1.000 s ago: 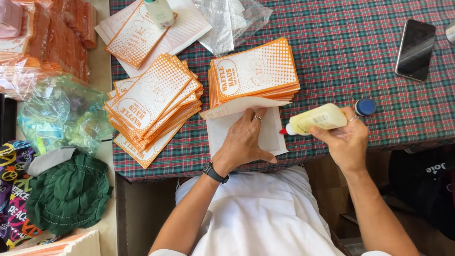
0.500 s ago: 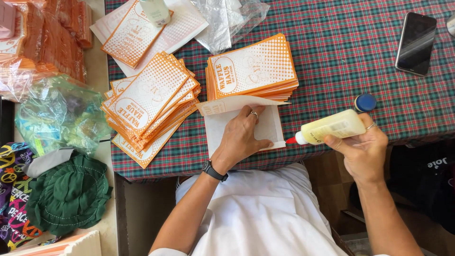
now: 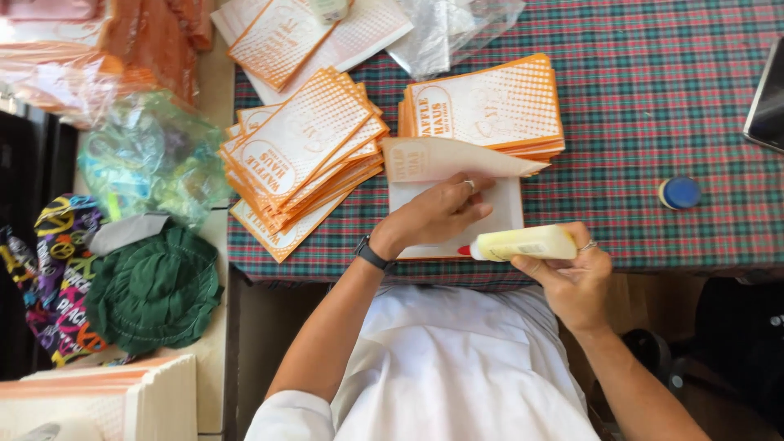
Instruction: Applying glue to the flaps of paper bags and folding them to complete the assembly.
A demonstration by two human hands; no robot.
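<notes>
Filling most of the upper frame: a table (image 3: 653,98) wearing a red and green checked cloth. Sitting at the bottom middle, a person in a white shirt (image 3: 441,367), leaning over the table edge.

Lying at the left side off the table: a green knitted hat (image 3: 151,290), a crinkly see-through bag (image 3: 151,155) above it, and orange packets (image 3: 155,33) in the upper left corner.

Resting on the cloth: a fanned stack of orange and white paper bags (image 3: 302,151) left of the middle, a neat stack (image 3: 490,102) of the same bags in the upper middle, and more bags (image 3: 310,28) at the top edge beside clear plastic (image 3: 449,28).

Lying just below the neat stack, in the middle of the frame: a single white paper bag (image 3: 506,204) with its flap folded open.

Pressing flat on that bag: the left hand (image 3: 437,214), fingers spread, gripping nothing, wearing a ring and a black wristband.

Gripping a pale yellow glue bottle (image 3: 527,242): the right hand (image 3: 576,282), below and right of the bag, fingers wrapped around the bottle, red tip touching the bag's lower edge.

Sitting alone on the cloth at the right: a small blue cap (image 3: 679,193). Peeking in at the far right edge: a dark phone (image 3: 768,102).
</notes>
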